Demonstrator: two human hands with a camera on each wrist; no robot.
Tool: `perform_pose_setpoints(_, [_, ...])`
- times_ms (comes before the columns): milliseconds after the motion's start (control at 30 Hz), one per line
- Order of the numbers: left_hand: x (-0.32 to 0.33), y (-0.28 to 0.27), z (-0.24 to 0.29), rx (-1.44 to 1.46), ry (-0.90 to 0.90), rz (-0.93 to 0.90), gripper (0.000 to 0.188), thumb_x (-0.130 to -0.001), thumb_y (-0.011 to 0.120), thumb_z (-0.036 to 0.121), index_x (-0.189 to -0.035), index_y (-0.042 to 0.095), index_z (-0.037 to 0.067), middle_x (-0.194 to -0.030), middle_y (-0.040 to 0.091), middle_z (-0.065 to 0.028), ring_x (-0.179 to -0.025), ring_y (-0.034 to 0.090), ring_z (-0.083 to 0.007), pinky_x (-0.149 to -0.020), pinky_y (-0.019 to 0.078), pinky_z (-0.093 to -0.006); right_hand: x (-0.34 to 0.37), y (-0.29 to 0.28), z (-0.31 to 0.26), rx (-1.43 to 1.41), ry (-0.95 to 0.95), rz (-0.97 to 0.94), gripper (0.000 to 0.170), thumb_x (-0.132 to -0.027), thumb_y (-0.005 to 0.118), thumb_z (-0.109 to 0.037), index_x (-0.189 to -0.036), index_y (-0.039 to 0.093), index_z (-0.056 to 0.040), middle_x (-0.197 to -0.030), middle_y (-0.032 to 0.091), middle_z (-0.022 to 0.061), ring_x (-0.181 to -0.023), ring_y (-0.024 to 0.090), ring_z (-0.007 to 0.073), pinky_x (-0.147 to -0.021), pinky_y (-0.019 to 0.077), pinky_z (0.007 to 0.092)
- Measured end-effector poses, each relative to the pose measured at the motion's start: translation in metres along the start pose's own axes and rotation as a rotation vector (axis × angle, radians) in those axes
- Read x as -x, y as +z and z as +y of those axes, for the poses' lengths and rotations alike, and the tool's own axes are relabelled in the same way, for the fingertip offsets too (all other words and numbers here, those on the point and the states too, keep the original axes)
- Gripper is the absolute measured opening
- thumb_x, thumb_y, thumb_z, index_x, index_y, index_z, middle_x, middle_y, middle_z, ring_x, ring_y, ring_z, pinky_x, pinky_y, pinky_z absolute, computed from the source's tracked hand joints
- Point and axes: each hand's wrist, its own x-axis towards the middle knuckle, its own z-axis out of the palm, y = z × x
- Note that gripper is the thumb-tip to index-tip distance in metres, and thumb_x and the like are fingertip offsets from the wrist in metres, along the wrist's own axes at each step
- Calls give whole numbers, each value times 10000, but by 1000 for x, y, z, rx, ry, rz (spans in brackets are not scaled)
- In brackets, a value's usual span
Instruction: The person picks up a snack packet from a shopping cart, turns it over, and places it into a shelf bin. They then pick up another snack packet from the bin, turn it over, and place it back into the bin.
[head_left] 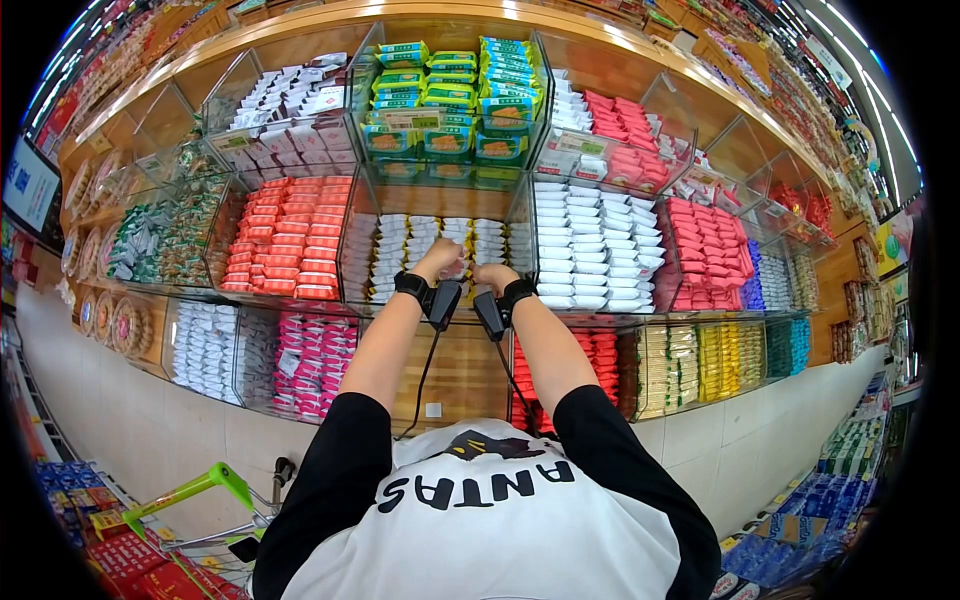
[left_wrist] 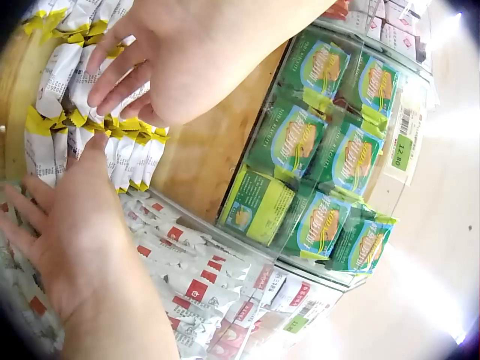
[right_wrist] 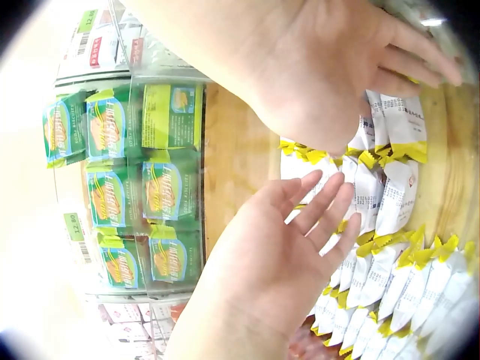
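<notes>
My left hand and my right hand reach into the middle bin of small white wrapped snack packets with yellow ends. In the left wrist view, the left hand comes in from the top, its fingers extended over the packets. Opposite it, the right hand has its fingers spread beside the row. The right wrist view shows the right hand above and the left hand below, fingertips right at the packets. Neither hand's fingers curl round a packet.
Green cracker packs fill the bin behind. Orange-red packets stand to the left, white packets to the right. Clear bin walls flank the hands. A green-handled shopping cart stands at lower left.
</notes>
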Motion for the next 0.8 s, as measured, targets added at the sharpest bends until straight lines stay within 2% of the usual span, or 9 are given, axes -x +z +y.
perform_pose_setpoints(67, [-14, -1, -9, -46, -167, 9, 228, -776, 431, 186, -859, 545, 6, -752, 604, -146, -586, 551, -205, -507, 448, -340, -4, 0, 1, -9, 12, 4, 750, -794, 146, -601, -1293, 205, -44, -1110, 401, 350, -1066, 414, 400, -869, 343, 448])
perform_pose_setpoints(200, [-13, -1, -11, -156, -270, -66, 212, -762, 428, 172, -800, 554, 6, -713, 604, -165, -528, 535, -223, -470, 448, -361, 8, 0, 0, -52, 1, 22, 747, -796, 160, -600, -1294, 203, -46, -1101, 415, 343, -1045, 433, 402, -849, 360, 451])
perform_pose_setpoints(233, [-12, 0, -7, -256, -310, -162, 236, -766, 416, 183, -795, 563, 1, -712, 605, -158, -543, 536, -224, -481, 451, -356, 15, 0, -2, -53, 1, 23, 747, -796, 160, -600, -1294, 203, -46, -1101, 415, 343, -1045, 433, 402, -849, 360, 451])
perform_pose_setpoints(267, [-10, 1, -4, -356, -350, -259, 261, -770, 404, 195, -791, 571, -4, -712, 606, -150, -558, 537, -224, -493, 454, -352, 22, 0, -5, -42, -1, 53, 702, -807, 162, -570, -1261, 256, -43, -1123, 413, 308, -1061, 424, 384, -865, 347, 438])
perform_pose_setpoints(400, [-11, 1, -5, -370, -355, -365, 330, -798, 366, 231, -824, 585, -15, -738, 608, -142, -614, 540, -218, -516, 449, -342, 52, 2, -18, -1, -11, 171, 585, -854, 172, -453, -1129, 470, -30, -1211, 403, 171, -1121, 389, 313, -930, 296, 384])
perform_pose_setpoints(433, [-19, 1, -12, -381, -347, -406, 346, -812, 347, 274, -788, 587, 25, -762, 602, -124, -592, 504, -210, -517, 411, -353, 37, 2, -12, -1, -11, 172, 585, -854, 172, -453, -1129, 470, -30, -1211, 403, 171, -1121, 389, 313, -930, 296, 384])
perform_pose_setpoints(500, [-28, 0, -19, -394, -338, -446, 370, -827, 328, 317, -752, 590, 66, -787, 597, -106, -570, 468, -202, -519, 373, -363, 7, 1, 0, 39, -29, 120, 731, -803, 161, -580, -1196, 378, -2, -916, 541, 285, -808, 556, 344, -707, 431, 428])
perform_pose_setpoints(700, [-24, -1, -18, -438, -247, -453, 379, -822, 334, 337, -838, 578, 47, -880, 588, -123, -625, 478, -222, -583, 386, -396, -9, -5, 2, 154, 5, 121, 696, -811, 156, -539, -1069, 495, 11, -766, 575, 258, -677, 579, 320, -650, 450, 408])
perform_pose_setpoints(800, [-19, 1, -12, -443, -295, -409, 410, -839, 320, 290, -852, 603, -6, -872, 598, -142, -735, 542, -230, -616, 433, -362, -4, -9, -5, 200, 1, 123, 699, -812, 171, -543, -1010, 532, 23, -737, 578, 251, -616, 579, 313, -615, 459, 407])
